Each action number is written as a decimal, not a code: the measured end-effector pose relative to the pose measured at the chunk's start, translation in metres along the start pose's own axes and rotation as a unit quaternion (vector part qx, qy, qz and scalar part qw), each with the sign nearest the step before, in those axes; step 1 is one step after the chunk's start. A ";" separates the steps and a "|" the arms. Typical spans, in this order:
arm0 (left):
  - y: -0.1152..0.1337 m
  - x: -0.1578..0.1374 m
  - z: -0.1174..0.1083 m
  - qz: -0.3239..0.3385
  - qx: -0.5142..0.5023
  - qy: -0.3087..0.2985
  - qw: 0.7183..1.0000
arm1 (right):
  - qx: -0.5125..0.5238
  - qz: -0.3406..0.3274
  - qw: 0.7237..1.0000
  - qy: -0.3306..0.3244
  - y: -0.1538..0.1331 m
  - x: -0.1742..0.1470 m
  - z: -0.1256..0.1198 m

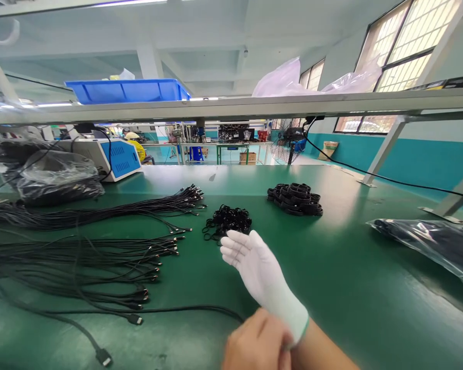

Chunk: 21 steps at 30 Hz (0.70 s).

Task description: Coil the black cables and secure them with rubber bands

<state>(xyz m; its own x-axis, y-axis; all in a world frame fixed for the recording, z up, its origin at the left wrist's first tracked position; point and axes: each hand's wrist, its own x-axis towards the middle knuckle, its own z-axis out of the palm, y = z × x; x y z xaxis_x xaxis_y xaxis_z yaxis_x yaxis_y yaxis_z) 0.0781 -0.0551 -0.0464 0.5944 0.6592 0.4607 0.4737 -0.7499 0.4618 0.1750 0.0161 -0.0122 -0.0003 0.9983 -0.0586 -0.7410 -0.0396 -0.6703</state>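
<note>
My right hand (260, 270) wears a white glove with a green-edged cuff. Its fingers are stretched out, pointing to the upper left, and it holds nothing. My bare left hand (256, 341), slightly blurred, is closed on the glove's cuff (295, 324) at the right wrist. Just beyond the gloved fingertips lies a pile of small black loops (231, 218). Farther back sits a stack of coiled black straps or cables (295, 198). On the left, black cables (111, 254) with metal-tipped plugs are spread in bundles. One cable plug (103, 356) lies near the front edge.
Behind the cables stand a plastic-bagged bundle (59, 174) and a blue-and-white machine (118, 156). A clear bag with black contents (428, 246) lies at the right. Overhead, a shelf (224, 109) carries a blue tray (127, 91). The table (332, 288) is green.
</note>
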 end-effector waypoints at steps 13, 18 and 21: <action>-0.055 0.009 -0.096 -0.192 0.115 -0.148 0.963 | -0.222 0.086 0.963 -0.128 0.007 -0.019 0.003; -0.047 0.024 -0.126 -0.137 0.096 -0.085 0.982 | -0.082 0.355 0.875 -0.318 0.030 -0.023 -0.001; -0.044 0.028 -0.128 -0.146 0.060 -0.127 0.979 | -0.009 0.434 0.827 -0.356 0.044 -0.021 -0.004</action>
<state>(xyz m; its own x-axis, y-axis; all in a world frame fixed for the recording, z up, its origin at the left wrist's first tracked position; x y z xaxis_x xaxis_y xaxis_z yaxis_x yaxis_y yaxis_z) -0.0095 0.0035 0.0433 0.5580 0.8223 0.1117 0.7109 -0.5431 0.4469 0.1449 -0.0069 -0.0437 -0.9277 0.3650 -0.0784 -0.2429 -0.7497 -0.6156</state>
